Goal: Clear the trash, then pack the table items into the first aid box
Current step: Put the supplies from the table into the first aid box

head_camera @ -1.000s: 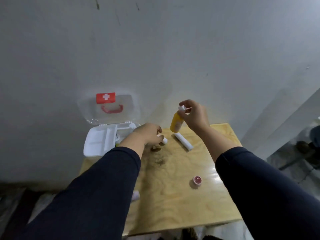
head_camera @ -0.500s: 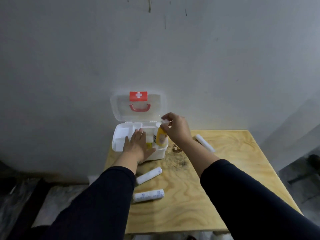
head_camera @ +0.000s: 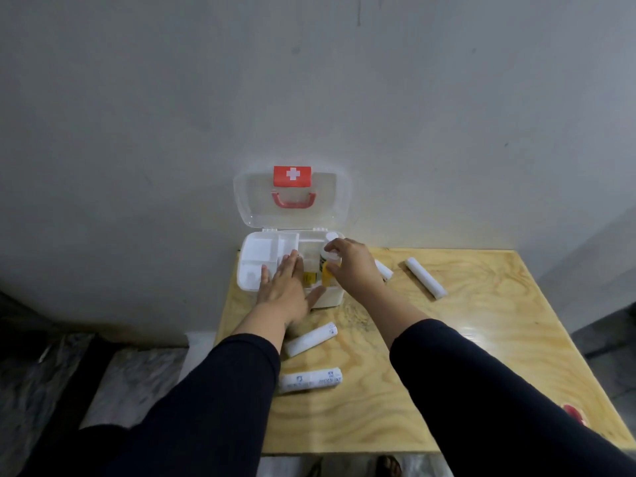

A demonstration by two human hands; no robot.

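The white first aid box (head_camera: 253,282) stands open at the table's far left corner, its clear lid (head_camera: 292,201) with a red cross leaning against the wall. My left hand (head_camera: 285,287) lies flat and spread on the box's front edge. My right hand (head_camera: 351,266) grips a yellow bottle (head_camera: 327,270) with a white cap, held upright inside the box's right compartment. Several white bandage rolls lie on the table: one (head_camera: 311,339) near my left wrist, one (head_camera: 309,381) closer to me, one (head_camera: 425,282) to the right, one (head_camera: 384,270) half hidden behind my right hand.
The wooden table (head_camera: 481,373) stands against a grey wall. A small red-and-white lid (head_camera: 574,413) sits near the table's right front edge. A dark stain marks the wood by the box. The floor drops away on the left.
My right hand has lowered the yellow bottle deeper into the box's right compartment. My left hand stays flat on the box front. The camera has shifted, so the table sits further right in view.
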